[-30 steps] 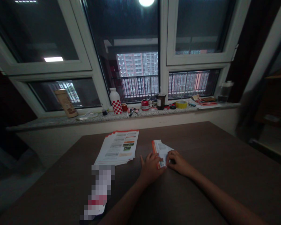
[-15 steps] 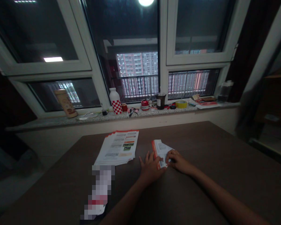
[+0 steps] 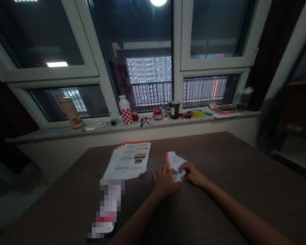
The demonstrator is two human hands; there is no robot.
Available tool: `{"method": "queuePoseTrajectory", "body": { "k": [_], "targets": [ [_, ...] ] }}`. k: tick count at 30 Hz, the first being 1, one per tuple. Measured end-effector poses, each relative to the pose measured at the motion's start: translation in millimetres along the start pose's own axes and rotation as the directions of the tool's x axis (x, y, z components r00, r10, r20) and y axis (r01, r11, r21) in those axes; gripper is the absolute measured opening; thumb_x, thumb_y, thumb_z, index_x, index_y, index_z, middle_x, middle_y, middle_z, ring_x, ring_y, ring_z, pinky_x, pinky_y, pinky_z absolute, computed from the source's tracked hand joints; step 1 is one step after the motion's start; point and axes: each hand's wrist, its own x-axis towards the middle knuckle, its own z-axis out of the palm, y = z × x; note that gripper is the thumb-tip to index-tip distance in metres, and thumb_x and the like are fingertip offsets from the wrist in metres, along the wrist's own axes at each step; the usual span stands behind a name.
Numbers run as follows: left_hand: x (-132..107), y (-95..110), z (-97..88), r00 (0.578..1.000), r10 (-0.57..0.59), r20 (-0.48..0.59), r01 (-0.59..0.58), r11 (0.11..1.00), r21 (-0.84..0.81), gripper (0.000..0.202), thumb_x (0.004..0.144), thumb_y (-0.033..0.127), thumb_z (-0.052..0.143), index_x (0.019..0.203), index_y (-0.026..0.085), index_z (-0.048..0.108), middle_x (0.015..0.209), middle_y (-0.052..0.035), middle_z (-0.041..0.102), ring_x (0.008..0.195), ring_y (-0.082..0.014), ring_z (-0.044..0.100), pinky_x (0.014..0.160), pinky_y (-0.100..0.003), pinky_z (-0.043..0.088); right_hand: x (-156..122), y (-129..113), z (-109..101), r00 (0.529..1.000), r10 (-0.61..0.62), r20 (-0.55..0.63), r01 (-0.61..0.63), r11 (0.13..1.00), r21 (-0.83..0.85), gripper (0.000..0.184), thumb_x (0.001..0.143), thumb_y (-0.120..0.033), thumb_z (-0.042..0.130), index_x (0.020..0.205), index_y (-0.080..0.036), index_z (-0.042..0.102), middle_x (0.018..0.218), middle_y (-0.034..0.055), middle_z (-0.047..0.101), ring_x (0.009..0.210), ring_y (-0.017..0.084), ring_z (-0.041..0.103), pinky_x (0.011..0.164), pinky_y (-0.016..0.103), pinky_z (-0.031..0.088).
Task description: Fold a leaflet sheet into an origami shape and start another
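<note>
Brown worktop [image 3: 58, 204] before us carries, at left, a pixelated item [image 3: 111, 200], any writing on it hidden, then a stack [image 3: 127, 160] of printed pages, too small to read. Our left hand [image 3: 165, 182], fingers spread, lies on the left side of the folded sheet [image 3: 176, 160], whose print is equally unreadable. Our right hand [image 3: 193, 175], fingers curled, touches its right edge; whether it pinches, we cannot tell. We judge we are mid-fold; next, we should hold the left side steady and press the crease.
</note>
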Motion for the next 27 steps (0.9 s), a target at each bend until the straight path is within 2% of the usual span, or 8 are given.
{"method": "queuePoseTrajectory", "body": {
  "k": [6,10,15,18,23,27],
  "targets": [
    [0.8,-2.0,-3.0,0.999,0.006,0.049,-0.006,1.000,0.013,0.054,0.072,0.060,0.058,0.121,0.039,0.053,0.156,-0.0011,0.021,0.142,-0.0371,0.011,0.102,-0.075,0.003,2.3,3.6,2.7,0.999,0.003,-0.048,-0.002,1.000,0.016,0.022,0.062,-0.012,0.068,0.082,-0.022,0.069,0.097,0.0025,0.065,0.102,0.024,0.054,0.092,0.038,0.038],
    [0.8,-6.4,-4.6,0.997,0.023,0.073,-0.023,1.000,-0.001,0.058,0.071,0.061,0.060,0.124,0.040,0.052,0.155,-0.0018,0.022,0.143,-0.0372,0.009,0.103,-0.074,0.002,3.1,5.9,3.5,1.000,-0.025,-0.013,0.024,0.999,-0.025,0.016,0.065,-0.014,0.067,0.077,-0.023,0.071,0.093,0.0015,0.066,0.098,0.023,0.055,0.095,0.039,0.035],
    [-1.9,-10.6,-7.8,0.993,0.053,0.106,-0.054,0.999,0.007,0.059,0.072,0.062,0.059,0.127,0.041,0.051,0.156,-0.0010,0.021,0.144,-0.0360,0.007,0.106,-0.070,0.001,0.9,4.0,2.7,0.998,-0.059,0.014,0.059,0.997,-0.041,0.014,0.070,-0.017,0.065,0.078,-0.026,0.073,0.098,0.0017,0.064,0.100,0.022,0.054,0.095,0.039,0.035],
    [-5.1,-10.4,-7.8,0.995,0.059,0.085,-0.062,0.998,0.030,0.058,0.075,0.062,0.057,0.128,0.043,0.050,0.156,-0.0001,0.022,0.144,-0.0348,0.006,0.108,-0.068,0.001,-3.0,0.3,-0.5,0.995,-0.094,0.014,0.094,0.995,-0.040,0.015,0.073,-0.015,0.063,0.079,-0.025,0.072,0.099,0.0023,0.064,0.101,0.022,0.054,0.096,0.040,0.036],
    [-10.7,-8.6,-3.4,0.997,0.077,-0.009,-0.076,0.996,0.037,0.056,0.079,0.064,0.052,0.131,0.043,0.048,0.154,-0.0003,0.026,0.144,-0.0338,0.006,0.109,-0.066,0.002,-11.0,-7.9,-6.7,0.980,-0.199,0.011,0.199,0.980,-0.001,0.017,0.078,-0.013,0.058,0.083,-0.024,0.069,0.101,0.0025,0.064,0.104,0.021,0.054,0.098,0.039,0.037],
    [-12.3,-7.9,-0.4,0.994,0.088,-0.065,-0.086,0.996,0.040,0.057,0.083,0.067,0.044,0.133,0.040,0.048,0.154,-0.0013,0.028,0.144,-0.0338,0.009,0.110,-0.065,0.005,-13.7,-11.7,-4.9,0.971,-0.239,-0.022,0.237,0.969,-0.075,0.017,0.077,-0.014,0.059,0.089,-0.024,0.066,0.105,0.0040,0.063,0.108,0.022,0.052,0.098,0.039,0.037]
  ]
}}
